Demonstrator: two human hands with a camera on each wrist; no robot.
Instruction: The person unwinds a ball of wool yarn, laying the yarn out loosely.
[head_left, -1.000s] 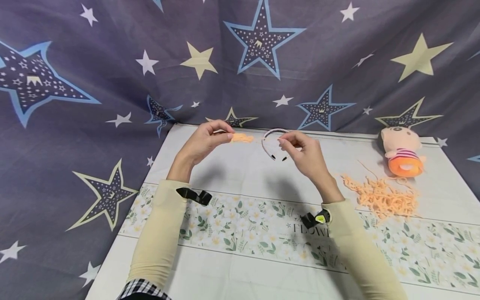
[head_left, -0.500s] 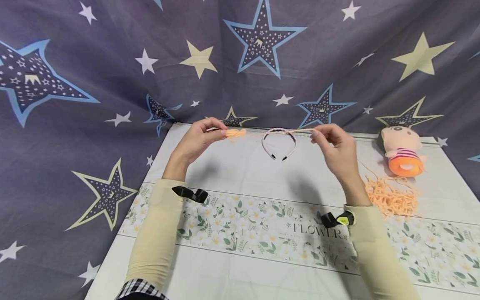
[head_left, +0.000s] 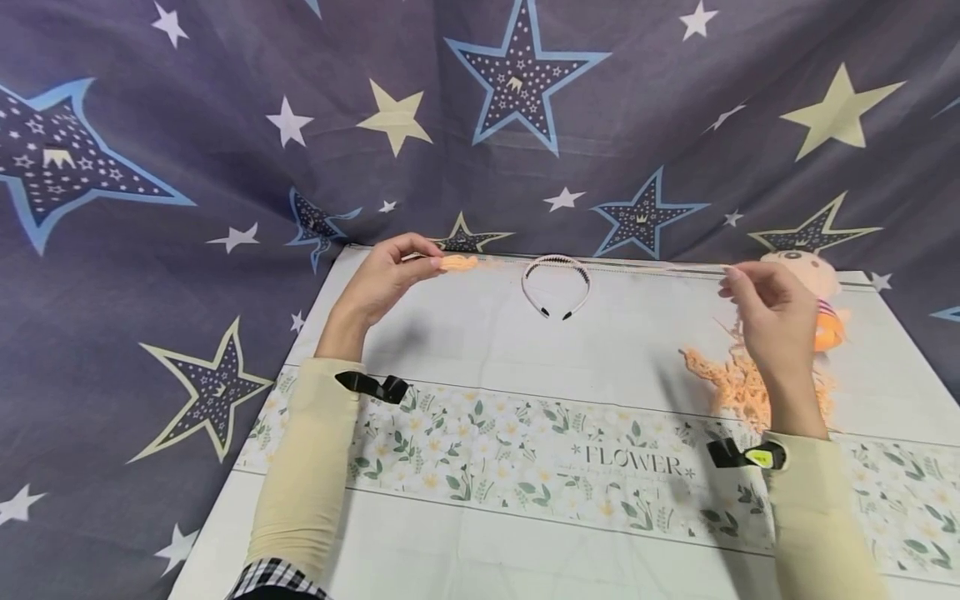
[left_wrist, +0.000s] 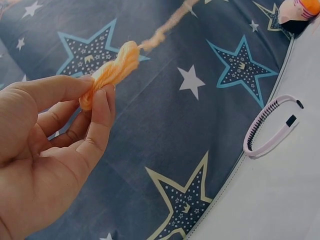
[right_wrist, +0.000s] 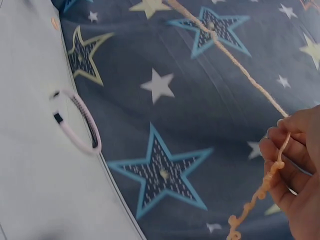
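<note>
Between thumb and fingers my left hand (head_left: 382,283) pinches a small folded bundle of orange yarn (left_wrist: 112,72), raised above the far left part of the table. From the bundle a strand of yarn (right_wrist: 245,75) runs across to my right hand (head_left: 776,321), which pinches it at the far right. Past those fingertips a crinkled tail of the same yarn (right_wrist: 262,187) hangs down. On the table below the strand, a loose heap of orange yarn (head_left: 723,383) lies partly hidden behind my right hand and wrist.
A pale pink headband (head_left: 527,293) with dark inner teeth lies at the table's back edge. Behind my right hand is a plush doll (head_left: 828,327) with orange bottoms, partly covered. A star-patterned curtain (head_left: 600,100) hangs behind the white, flower-banded table cover (head_left: 480,350).
My right hand has moved far to the right, drawing the strand out from the left hand's bundle. The left hand has shifted slightly left, and the bundle looks shorter.
</note>
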